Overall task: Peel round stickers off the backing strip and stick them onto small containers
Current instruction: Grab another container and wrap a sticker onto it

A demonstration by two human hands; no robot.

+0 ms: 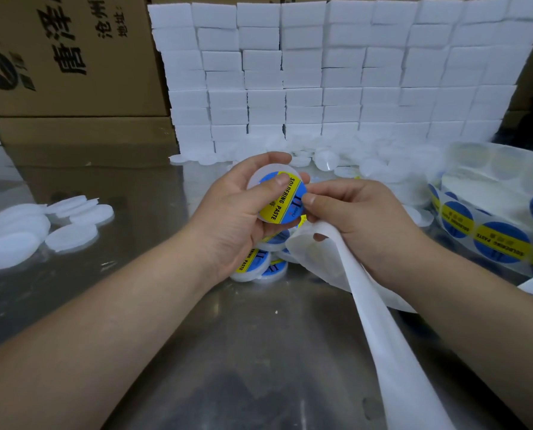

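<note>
Above the middle of the surface (228, 352), the left hand (237, 209) grips a small container (257, 177), thumb on its blue-and-yellow sticker (285, 206), while the right hand (355, 215) thumbs the sticker's edge, fingers curled around the white backing strip (377, 321).

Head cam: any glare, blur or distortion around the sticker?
Head view: wide-angle bowing bends the white block stack and cardboard box at the edges; soft reflections on the metal table; lids at the stack's foot wash out, blurry; sticker text on the held container reads clearly.
</note>
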